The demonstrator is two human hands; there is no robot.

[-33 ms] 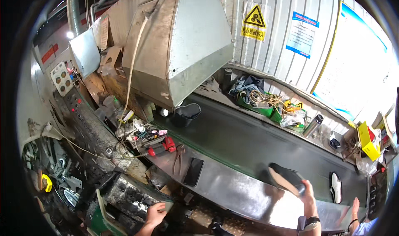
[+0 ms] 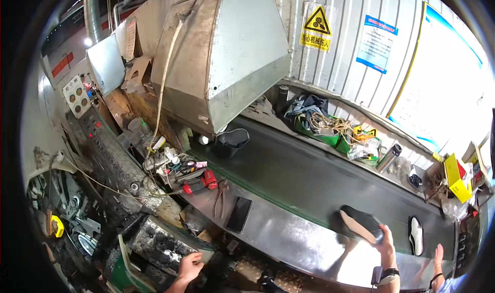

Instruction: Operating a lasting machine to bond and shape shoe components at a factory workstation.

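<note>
Currently right fingers [image 2: 385, 235] grip shoe [image 2: 361, 224]; left fingers [image 2: 195, 257] seemingly parted; phone [image 2: 238, 214], second shoe [image 2: 416, 236] nearby.

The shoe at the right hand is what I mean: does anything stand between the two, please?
Nothing visible does: the right hand grips one end of the shoe. The other shoe, on the belt, and a co-worker's hand are off to the right, not between.

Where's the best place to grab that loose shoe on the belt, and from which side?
Probably the end nearest you, pinched across its narrow width, coming from the left: the shoe lies lengthwise with that end toward the near edge of the belt, and another person's hand is close on its right.
</note>
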